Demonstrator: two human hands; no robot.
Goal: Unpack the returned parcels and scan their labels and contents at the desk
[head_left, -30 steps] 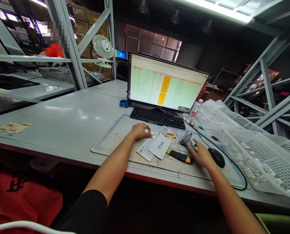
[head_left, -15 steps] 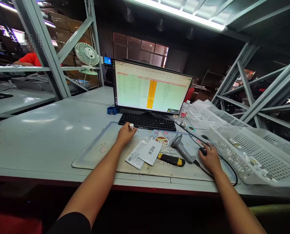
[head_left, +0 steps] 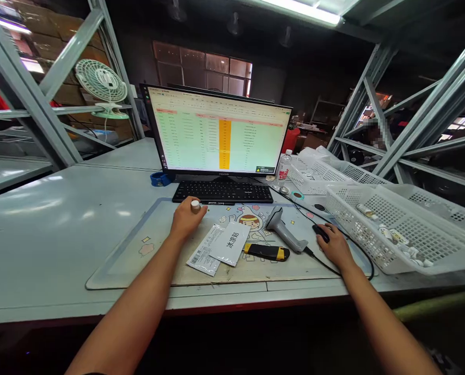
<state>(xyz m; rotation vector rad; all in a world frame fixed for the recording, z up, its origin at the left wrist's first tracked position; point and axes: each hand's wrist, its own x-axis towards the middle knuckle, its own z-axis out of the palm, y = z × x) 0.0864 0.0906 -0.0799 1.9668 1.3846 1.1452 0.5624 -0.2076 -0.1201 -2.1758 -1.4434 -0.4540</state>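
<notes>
The right hand [head_left: 336, 245] has gone from the scanner [head_left: 285, 232] to the mouse [head_left: 320, 233]; its thumb and fingers are closed about the mouse, while the scanner lies loose on the mat [head_left: 138, 260], between the box cutter [head_left: 266, 252] and that hand; as I judge it, this shifts the work from the scanner to the computer, with the small bottle [head_left: 195, 204] kept ready on the other side. The left hand [head_left: 187, 219] is clamped around the bottle, just in front of the keyboard [head_left: 222, 191]; only the white cap shows clearly, the rest being hidden by the fingers.

Against the picture from a second ago, the left hand has moved away from the packets [head_left: 230, 242] and now sits apart from them, to their left; the packets themselves overlap as they did, with the cutter beside them; the view has swung right, so the monitor [head_left: 193, 135] and the fan [head_left: 101, 80] stand further left, and the yellowish labels once visible on the worktop [head_left: 60, 234] are out of sight; against half a second ago, both hands keep their holds.
</notes>
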